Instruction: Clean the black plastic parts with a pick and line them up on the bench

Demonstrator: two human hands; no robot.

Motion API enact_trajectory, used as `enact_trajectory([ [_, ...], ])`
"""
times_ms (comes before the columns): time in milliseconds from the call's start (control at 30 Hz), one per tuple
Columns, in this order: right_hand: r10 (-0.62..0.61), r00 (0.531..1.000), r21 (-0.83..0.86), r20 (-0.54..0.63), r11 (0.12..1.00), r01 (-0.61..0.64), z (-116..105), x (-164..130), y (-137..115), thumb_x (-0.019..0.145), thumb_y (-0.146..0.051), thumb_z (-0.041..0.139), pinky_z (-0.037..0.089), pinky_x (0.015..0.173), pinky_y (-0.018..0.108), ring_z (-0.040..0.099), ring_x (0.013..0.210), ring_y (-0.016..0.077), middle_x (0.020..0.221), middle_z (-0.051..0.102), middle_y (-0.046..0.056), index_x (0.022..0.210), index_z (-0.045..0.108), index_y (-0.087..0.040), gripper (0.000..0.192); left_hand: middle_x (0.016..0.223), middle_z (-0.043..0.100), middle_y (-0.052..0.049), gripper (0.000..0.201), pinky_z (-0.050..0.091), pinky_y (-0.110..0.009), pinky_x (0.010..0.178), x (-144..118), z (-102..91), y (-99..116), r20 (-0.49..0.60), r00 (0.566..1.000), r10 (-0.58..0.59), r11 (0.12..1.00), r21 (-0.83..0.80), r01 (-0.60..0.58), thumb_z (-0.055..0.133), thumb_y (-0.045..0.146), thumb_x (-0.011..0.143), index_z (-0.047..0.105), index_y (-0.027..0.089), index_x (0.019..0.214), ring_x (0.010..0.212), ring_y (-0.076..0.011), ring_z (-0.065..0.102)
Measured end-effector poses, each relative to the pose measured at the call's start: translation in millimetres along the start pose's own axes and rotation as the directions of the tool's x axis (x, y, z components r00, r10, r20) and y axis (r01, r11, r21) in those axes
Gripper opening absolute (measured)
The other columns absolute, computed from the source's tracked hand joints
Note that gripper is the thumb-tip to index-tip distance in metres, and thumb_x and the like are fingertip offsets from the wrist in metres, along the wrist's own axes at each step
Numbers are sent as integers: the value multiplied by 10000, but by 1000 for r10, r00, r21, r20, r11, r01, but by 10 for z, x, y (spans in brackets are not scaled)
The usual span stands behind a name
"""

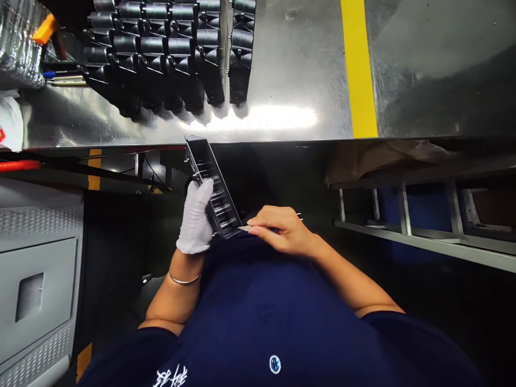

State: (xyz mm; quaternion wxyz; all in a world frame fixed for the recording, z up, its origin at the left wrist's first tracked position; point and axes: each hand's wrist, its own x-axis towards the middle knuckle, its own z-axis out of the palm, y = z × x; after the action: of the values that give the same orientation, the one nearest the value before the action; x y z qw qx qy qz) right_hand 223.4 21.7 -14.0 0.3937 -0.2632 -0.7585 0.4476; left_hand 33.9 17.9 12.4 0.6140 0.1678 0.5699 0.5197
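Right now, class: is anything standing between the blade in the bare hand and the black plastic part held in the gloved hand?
Nothing visible does. The right hand holds a small blade whose tip meets the lower end of the black plastic part, gripped by the gloved left hand.

Rows of black moulded parts (169, 54) stand on the steel table (298, 80), far left. A yellow stripe (358, 70) crosses the table. Pens (64, 78) lie beside foil-wrapped ducting (18, 48). Grey cabinet (36, 279) below left.
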Motion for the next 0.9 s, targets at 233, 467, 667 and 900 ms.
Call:
enact_trajectory([
  [233, -25, 998, -81, -60, 997, 20, -57, 105, 113, 880, -216, 632, 496, 558, 232, 610, 608, 111, 719, 705, 59, 881, 708, -137, 110, 906, 581, 19, 317, 467, -221, 705, -74, 28, -80, 94, 989, 115, 979, 159, -129, 714, 380, 770, 593, 208, 1007, 773, -109, 551],
  [467, -55, 993, -127, -106, 991, 41, -95, 216, 207, 871, -241, 645, 488, 559, 235, 612, 609, 115, 709, 704, 49, 861, 715, -155, 111, 987, 581, -18, 415, 470, -281, 764, -103, -24, -17, 183, 983, 29, 951, 298, -84, 716, 409, 753, 564, 190, 1071, 860, -164, 549],
  [667, 12, 940, -201, -341, 976, -85, -292, 361, 424, 859, -289, 649, 489, 603, 247, 622, 639, 119, 747, 719, 45, 806, 727, -176, 147, 1107, 601, -59, 562, 449, -350, 852, -180, -72, -19, 378, 915, -139, 907, 420, -35, 741, 408, 712, 555, 188, 1195, 997, -236, 536],
  [900, 179, 937, -178, -299, 955, -239, -564, 352, 362, 874, -390, 616, 441, 560, 238, 573, 601, 107, 740, 700, 20, 820, 709, -179, 237, 913, 635, -43, 483, 474, -271, 603, -148, -223, 36, 474, 815, -333, 929, 312, 199, 726, 452, 707, 603, 207, 1106, 709, -158, 567],
])
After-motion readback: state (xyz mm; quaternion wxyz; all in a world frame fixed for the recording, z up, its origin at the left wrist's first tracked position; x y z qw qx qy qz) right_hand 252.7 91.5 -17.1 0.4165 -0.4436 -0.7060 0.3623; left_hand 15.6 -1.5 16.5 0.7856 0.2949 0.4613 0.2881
